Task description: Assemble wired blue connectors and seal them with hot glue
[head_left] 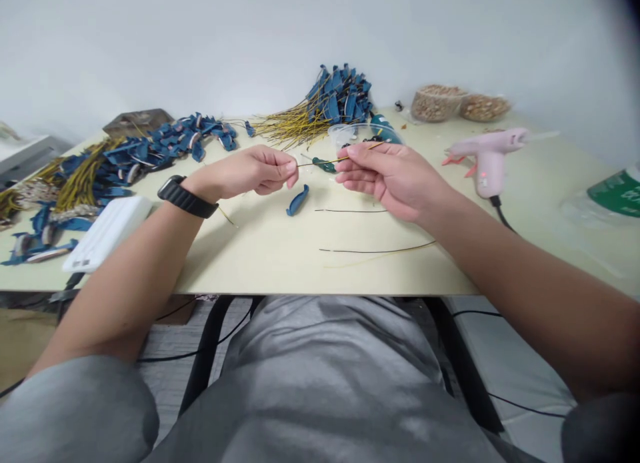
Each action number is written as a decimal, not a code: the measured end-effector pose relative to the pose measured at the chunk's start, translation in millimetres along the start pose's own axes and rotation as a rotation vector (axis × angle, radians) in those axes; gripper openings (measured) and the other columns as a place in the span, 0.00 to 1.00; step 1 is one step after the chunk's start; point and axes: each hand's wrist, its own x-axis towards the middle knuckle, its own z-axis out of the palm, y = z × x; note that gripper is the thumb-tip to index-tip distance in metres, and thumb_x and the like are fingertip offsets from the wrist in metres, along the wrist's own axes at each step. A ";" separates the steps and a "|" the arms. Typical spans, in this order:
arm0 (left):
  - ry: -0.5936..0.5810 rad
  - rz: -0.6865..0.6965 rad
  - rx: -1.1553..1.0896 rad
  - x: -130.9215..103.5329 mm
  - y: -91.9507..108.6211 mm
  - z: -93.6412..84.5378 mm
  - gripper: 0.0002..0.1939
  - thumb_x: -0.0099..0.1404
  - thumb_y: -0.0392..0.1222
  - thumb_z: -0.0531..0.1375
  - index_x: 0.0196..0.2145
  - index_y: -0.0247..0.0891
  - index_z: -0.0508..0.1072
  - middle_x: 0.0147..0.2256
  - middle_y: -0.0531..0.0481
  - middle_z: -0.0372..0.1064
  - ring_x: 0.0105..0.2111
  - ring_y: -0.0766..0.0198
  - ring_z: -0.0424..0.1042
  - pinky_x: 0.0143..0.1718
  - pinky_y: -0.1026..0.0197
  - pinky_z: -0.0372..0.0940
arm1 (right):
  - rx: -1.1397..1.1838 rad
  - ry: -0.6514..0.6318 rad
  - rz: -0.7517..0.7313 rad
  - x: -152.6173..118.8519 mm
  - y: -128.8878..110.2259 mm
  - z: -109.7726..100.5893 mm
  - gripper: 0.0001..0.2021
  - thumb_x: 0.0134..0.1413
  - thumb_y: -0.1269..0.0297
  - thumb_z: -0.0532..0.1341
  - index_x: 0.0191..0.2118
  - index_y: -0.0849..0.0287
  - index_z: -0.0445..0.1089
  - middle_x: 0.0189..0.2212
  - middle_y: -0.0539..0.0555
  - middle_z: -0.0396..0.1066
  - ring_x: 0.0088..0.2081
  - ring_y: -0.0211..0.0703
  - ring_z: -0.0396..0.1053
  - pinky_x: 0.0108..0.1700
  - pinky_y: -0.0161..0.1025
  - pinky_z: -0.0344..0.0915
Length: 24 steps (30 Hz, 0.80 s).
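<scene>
A thin yellow-and-black wire (pixel 320 162) stretches between my two hands above the table. My left hand (pixel 265 171) is closed in a pinch at its left end, with a dark watch on that wrist. The thumb and fingers of my right hand (pixel 385 176) pinch the wire farther right, the other fingers loosely curled. On the table just below lies a single curved blue piece (pixel 298 201). A dark green piece (pixel 324 165) sits behind the wire. Two dark wires (pixel 375 251) lie nearer the front edge, partly hidden by my right forearm.
A pink glue gun (pixel 493 157) with a lit red light stands at right, near a green-labelled bottle (pixel 617 193). Blue pieces on yellow stems (pixel 340 96) are heaped at the back. More blue pieces (pixel 145 149) and a white box (pixel 107 233) lie left. Tubs (pixel 436 104) stand back right.
</scene>
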 end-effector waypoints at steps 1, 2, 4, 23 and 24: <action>-0.008 -0.019 0.033 -1.4 -2.0 -8.8 0.24 0.75 0.59 0.75 0.31 0.38 0.80 0.21 0.56 0.50 0.20 0.71 0.47 0.24 0.60 0.42 | -0.008 0.010 0.003 1.4 0.3 -1.2 0.10 0.75 0.60 0.77 0.41 0.58 0.83 0.42 0.58 0.89 0.43 0.42 0.88 0.49 0.34 0.85; -0.018 -0.036 0.062 -2.8 -4.2 -17.6 0.23 0.75 0.59 0.75 0.31 0.38 0.81 0.21 0.56 0.49 0.20 0.70 0.47 0.24 0.59 0.42 | -0.016 0.017 0.005 2.5 0.6 -2.2 0.10 0.75 0.61 0.77 0.40 0.58 0.82 0.41 0.58 0.88 0.42 0.41 0.88 0.49 0.34 0.85; -0.034 -0.057 0.129 -5.6 -8.3 -33.7 0.22 0.75 0.59 0.74 0.31 0.38 0.82 0.20 0.55 0.49 0.20 0.69 0.47 0.25 0.58 0.43 | -0.031 0.021 0.012 3.9 1.6 -3.6 0.10 0.74 0.63 0.77 0.39 0.58 0.81 0.41 0.58 0.88 0.40 0.41 0.88 0.48 0.34 0.85; 0.026 0.135 0.426 6.5 -1.3 11.3 0.17 0.79 0.51 0.67 0.35 0.38 0.82 0.27 0.51 0.72 0.27 0.67 0.66 0.34 0.62 0.60 | -0.192 -0.085 0.073 -4.5 11.5 22.7 0.13 0.85 0.69 0.64 0.40 0.57 0.74 0.40 0.56 0.88 0.31 0.38 0.84 0.39 0.35 0.81; 0.028 0.139 0.428 6.3 -2.2 9.2 0.17 0.79 0.51 0.66 0.35 0.38 0.83 0.27 0.52 0.72 0.27 0.67 0.65 0.34 0.61 0.60 | -0.206 -0.080 0.071 -3.7 11.0 21.7 0.14 0.84 0.70 0.63 0.39 0.57 0.74 0.38 0.56 0.87 0.29 0.37 0.83 0.37 0.34 0.80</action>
